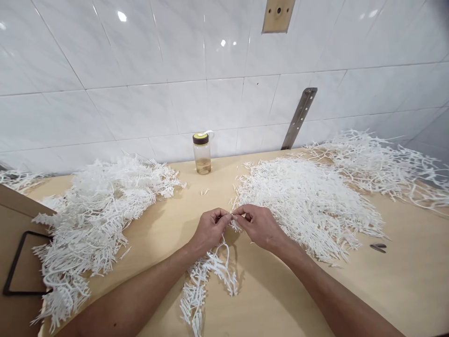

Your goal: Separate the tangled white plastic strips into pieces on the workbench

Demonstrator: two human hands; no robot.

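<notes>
My left hand (212,228) is closed in a pinch on a white branching strand (225,271), whose bristly branches hang below it down to the table. Fingertip to fingertip with it, my right hand (257,224) pinches at the same small spot; a tiny white tip shows between the fingers. What exactly the right fingers grip is mostly hidden. Close by on the right lies a wide heap of thin white pieces (308,201), its left edge next to my right hand. Some loose bits lie just under the fingertips.
A large pile of white branching strands (105,201) spreads on the left, beside a brown panel with a black handle (26,262). More tangled strands (386,164) lie far right. A bottle (202,154) stands near the tiled wall. A small dark tool (378,247) lies right.
</notes>
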